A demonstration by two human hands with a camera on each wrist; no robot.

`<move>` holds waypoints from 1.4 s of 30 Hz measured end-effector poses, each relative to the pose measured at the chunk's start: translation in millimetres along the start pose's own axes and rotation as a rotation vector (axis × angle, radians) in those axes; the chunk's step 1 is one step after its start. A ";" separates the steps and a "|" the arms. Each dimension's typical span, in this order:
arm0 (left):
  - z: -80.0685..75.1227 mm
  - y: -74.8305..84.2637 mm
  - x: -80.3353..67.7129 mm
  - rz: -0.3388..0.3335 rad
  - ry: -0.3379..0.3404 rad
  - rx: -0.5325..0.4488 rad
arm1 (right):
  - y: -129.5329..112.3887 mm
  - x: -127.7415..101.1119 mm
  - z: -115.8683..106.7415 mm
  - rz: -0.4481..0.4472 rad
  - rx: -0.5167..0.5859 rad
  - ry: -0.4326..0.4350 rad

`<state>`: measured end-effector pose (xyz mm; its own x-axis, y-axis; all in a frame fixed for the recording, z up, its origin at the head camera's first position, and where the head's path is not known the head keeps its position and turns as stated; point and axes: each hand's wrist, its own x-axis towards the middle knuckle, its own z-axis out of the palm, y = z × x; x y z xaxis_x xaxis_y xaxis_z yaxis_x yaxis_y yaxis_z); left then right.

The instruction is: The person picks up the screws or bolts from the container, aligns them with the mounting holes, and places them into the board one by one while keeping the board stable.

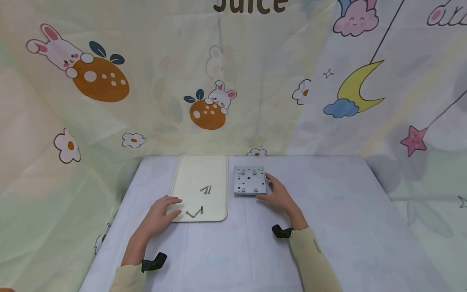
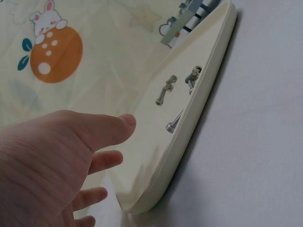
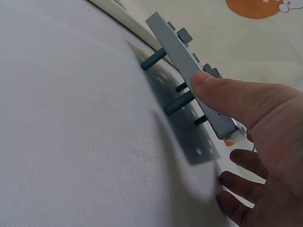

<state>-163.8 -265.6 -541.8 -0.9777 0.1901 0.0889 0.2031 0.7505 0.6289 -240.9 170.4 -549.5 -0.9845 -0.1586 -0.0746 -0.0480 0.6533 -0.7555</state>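
My left hand [image 1: 160, 215] rests open on the tray's [image 1: 189, 170] near corner. My right hand [image 1: 279, 194] grips the plate [image 1: 249, 180] by its edge, just right of the tray. Some screws already stand in it; loose screws [image 1: 206, 189] lie in the tray.

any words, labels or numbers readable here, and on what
"Juice" in brown letters, tops cut off by the frame edge, on the backdrop cloth.
A small dark mark on the right sleeve: too small to read.
Nothing readable on the metal plate, the tray, the screws or the tablecloth.
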 end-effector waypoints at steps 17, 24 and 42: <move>6.8 6.2 12.8 0.019 -0.142 0.054 | 14.3 7.6 4.8 -0.045 0.030 -0.013; 7.3 1.8 22.6 0.027 -0.165 0.101 | 14.8 7.7 5.1 -0.038 0.034 -0.040; 7.5 6.9 35.2 0.021 -0.169 0.067 | 14.4 7.4 5.8 -0.042 0.064 -0.027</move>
<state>-196.4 -248.9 -540.1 -0.9515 0.3059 -0.0328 0.2324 0.7844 0.5750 -247.9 174.4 -564.7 -0.9769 -0.2053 -0.0591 -0.0773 0.5974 -0.7982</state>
